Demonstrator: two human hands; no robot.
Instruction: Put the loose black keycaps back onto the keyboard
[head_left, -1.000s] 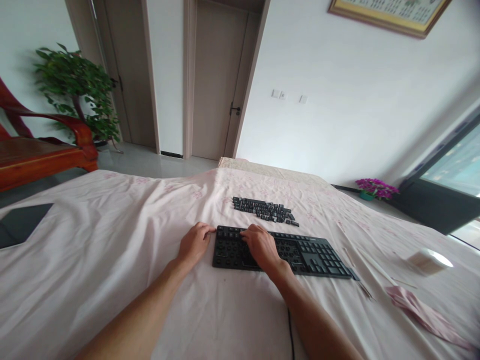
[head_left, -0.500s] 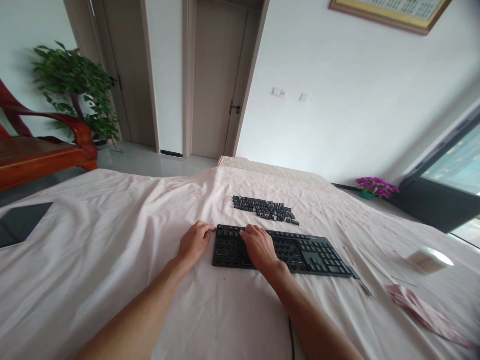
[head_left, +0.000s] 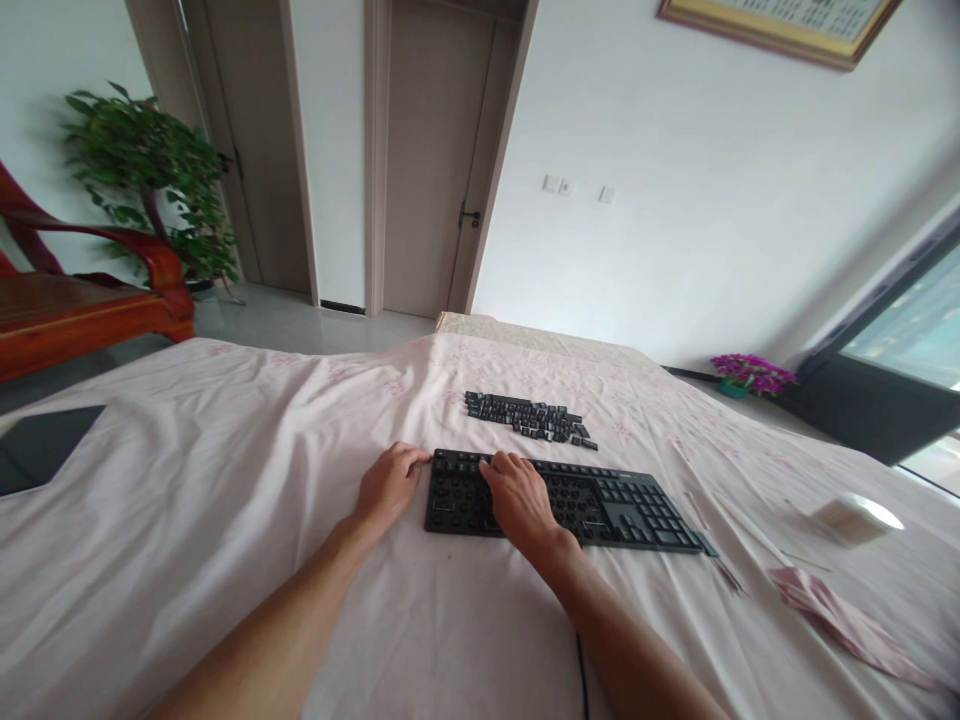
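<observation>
A black keyboard [head_left: 577, 517] lies on the pink cloth, many keycaps off its main block, while its right-hand keys are in place. My left hand [head_left: 390, 485] rests at its upper left corner, thumb and fingers drawn together against the edge. Over the upper rows, left of the middle, is my right hand [head_left: 517, 492], fingers curled down onto the board; whatever lies under the fingertips is hidden. Behind the keyboard, loose black keycaps [head_left: 529, 417] are laid out in rows.
The cloth [head_left: 247, 480] has folds. At the right are a white container [head_left: 855, 518], a pink rag [head_left: 832, 615], thin sticks and a slim metal tool [head_left: 727, 575]. A dark tablet [head_left: 45, 448] lies at the left. A cable [head_left: 583, 675] runs toward me.
</observation>
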